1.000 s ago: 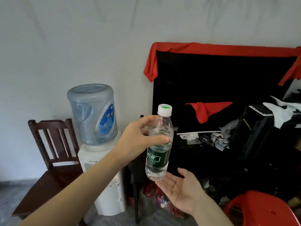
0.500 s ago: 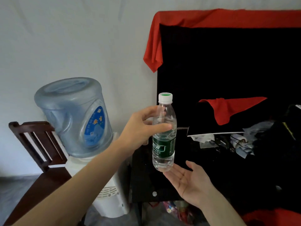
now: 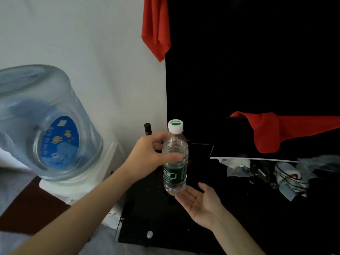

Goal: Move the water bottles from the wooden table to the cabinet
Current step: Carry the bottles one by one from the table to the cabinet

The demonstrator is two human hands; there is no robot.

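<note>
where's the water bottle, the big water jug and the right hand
water bottle [image 3: 175, 173]: head view, on its green label
big water jug [image 3: 55, 126]: head view, on its side wall by the blue label
right hand [image 3: 199, 201]: head view, on the open palm

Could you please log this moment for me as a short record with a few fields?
held item: water bottle, upright, white cap on
left hand: wrapped around the bottle's upper body
right hand: open, palm up under the bottle's base
below: black cabinet top
left of view: water dispenser jug
</note>
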